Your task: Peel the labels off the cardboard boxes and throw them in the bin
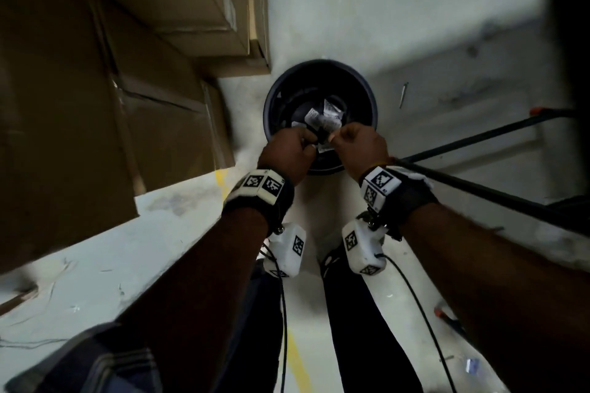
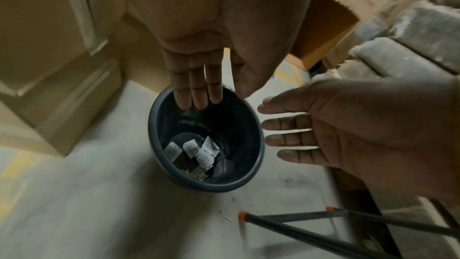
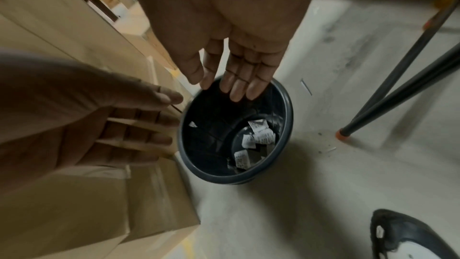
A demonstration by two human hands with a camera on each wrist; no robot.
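Note:
A dark round bin (image 1: pixel 374 105) stands on the pale floor beside stacked cardboard boxes (image 1: pixel 95 105). Several crumpled white labels (image 1: pixel 325 116) lie at its bottom (image 2: pixel 199 153) (image 3: pixel 260 135). Both hands hover over the bin's near rim. In the left wrist view my left hand (image 2: pixel 199 86) has straight fingers pointing down into the bin (image 2: pixel 152 141) and holds nothing. My right hand (image 2: pixel 323 135) is beside it, fingers spread and empty. The right wrist view shows the same: right hand (image 3: pixel 239 78) and left hand (image 3: pixel 112 125) flat and empty. From the head view only the backs of my left hand (image 1: pixel 287 153) and right hand (image 1: pixel 357 147) show.
Tall cardboard boxes (image 3: pixel 74 204) crowd the bin's left side. Black metal legs with orange tips (image 2: pixel 298 224) cross the floor to the right (image 1: pixel 479 143). Wrapped sacks (image 2: pixel 410 46) lie beyond. A yellow floor line (image 1: pixel 222 179) runs by the boxes. A dark shoe (image 3: pixel 410 239) is at the lower right.

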